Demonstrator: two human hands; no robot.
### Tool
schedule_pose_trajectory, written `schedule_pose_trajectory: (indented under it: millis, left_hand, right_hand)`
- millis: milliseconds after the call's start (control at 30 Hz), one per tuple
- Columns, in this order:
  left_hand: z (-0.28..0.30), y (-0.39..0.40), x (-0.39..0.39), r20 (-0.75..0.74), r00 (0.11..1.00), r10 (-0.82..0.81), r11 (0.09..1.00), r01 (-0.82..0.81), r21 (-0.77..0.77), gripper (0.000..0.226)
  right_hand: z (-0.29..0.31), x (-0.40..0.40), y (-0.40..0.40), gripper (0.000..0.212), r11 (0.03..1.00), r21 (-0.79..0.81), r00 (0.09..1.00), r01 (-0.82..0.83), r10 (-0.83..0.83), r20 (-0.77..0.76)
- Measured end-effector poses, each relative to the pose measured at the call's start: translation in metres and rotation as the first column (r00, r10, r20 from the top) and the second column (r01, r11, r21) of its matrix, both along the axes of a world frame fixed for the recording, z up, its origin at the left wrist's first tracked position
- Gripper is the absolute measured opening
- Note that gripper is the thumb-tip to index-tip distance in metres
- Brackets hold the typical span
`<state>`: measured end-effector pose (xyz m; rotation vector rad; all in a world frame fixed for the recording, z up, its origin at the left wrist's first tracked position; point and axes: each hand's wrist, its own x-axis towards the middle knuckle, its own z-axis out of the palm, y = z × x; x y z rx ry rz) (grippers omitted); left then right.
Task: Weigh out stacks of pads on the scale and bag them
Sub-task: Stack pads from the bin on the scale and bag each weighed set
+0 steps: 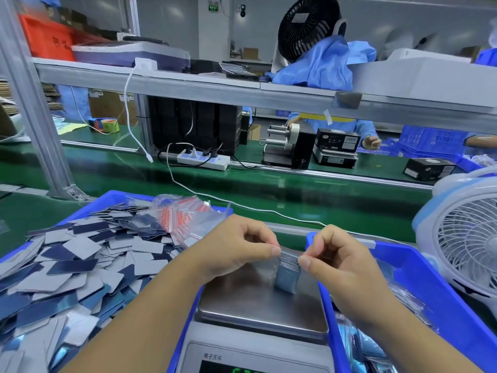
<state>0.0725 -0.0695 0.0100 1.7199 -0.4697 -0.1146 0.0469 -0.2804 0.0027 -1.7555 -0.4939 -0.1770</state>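
A small clear zip bag (287,273) with a red seal strip holds a stack of grey-blue pads and hangs just above the scale's steel pan (252,305). My left hand (236,246) pinches the bag's top edge on the left. My right hand (336,257) pinches the same edge on the right. Left of the scale, a blue bin (113,197) is heaped with loose grey and dark blue pads (80,262). A bundle of empty red-striped bags (185,216) lies on that heap. The scale's green display (242,368) is cut off by the frame.
A blue bin (419,275) on the right holds filled bags. A white and blue desk fan (468,238) stands at far right. A white cable (242,205) crosses the green belt (269,189) behind. Beyond it, a power strip (204,158), label dispenser (290,146) and other people.
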Motion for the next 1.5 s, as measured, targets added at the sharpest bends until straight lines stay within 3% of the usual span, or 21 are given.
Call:
schedule_pose_trajectory:
  millis: [367, 500, 600, 733, 1000, 1167, 1367, 1500]
  left_hand:
    - [-0.005, -0.016, -0.005, 0.041, 0.999, -0.034, 0.999, 0.034, -0.016, 0.011]
    - [-0.007, -0.020, -0.006, 0.120, 0.993, -0.007, 0.997, -0.002, 0.081, 0.006]
    - [-0.004, -0.019, -0.005, 0.162, 0.987, 0.005, 0.999, -0.013, 0.043, 0.012]
    - [0.003, -0.010, -0.004, 0.122, 0.992, -0.024, 0.998, 0.031, -0.056, 0.012]
    - [0.010, 0.004, -0.006, 0.028, 0.996, -0.082, 0.994, 0.083, -0.068, 0.006]
    - [0.004, -0.001, -0.006, 0.004, 0.996, -0.095, 0.988, 0.094, -0.123, 0.010]
    - [-0.003, -0.005, -0.001, 0.037, 0.999, -0.008, 0.986, 0.014, -0.164, 0.008]
    - [-0.012, -0.013, 0.001, 0.232, 0.963, 0.136, 0.988, -0.148, 0.035, 0.007]
  right_hand:
    - [-0.003, 0.000, 0.005, 0.011, 0.997, -0.079, 0.998, 0.012, -0.008, 0.056]
    - [-0.003, -0.002, 0.007, 0.013, 0.998, -0.028, 0.996, 0.053, -0.051, 0.068]
    - [0.000, -0.001, 0.005, 0.015, 0.999, -0.005, 0.997, 0.044, -0.043, 0.062]
    - [0.005, -0.001, 0.005, 0.019, 1.000, 0.020, 0.999, 0.011, -0.012, 0.052]
    - [0.010, -0.002, 0.000, 0.028, 1.000, -0.012, 0.998, -0.023, 0.024, 0.057]
    - [0.006, 0.000, -0.002, 0.019, 0.999, -0.021, 0.999, -0.024, 0.025, 0.041]
    - [-0.002, 0.006, -0.001, 0.004, 0.992, -0.126, 0.999, 0.021, -0.015, 0.049]
    - [0.003, 0.010, -0.005, 0.009, 0.992, -0.097, 0.995, 0.085, -0.081, 0.052]
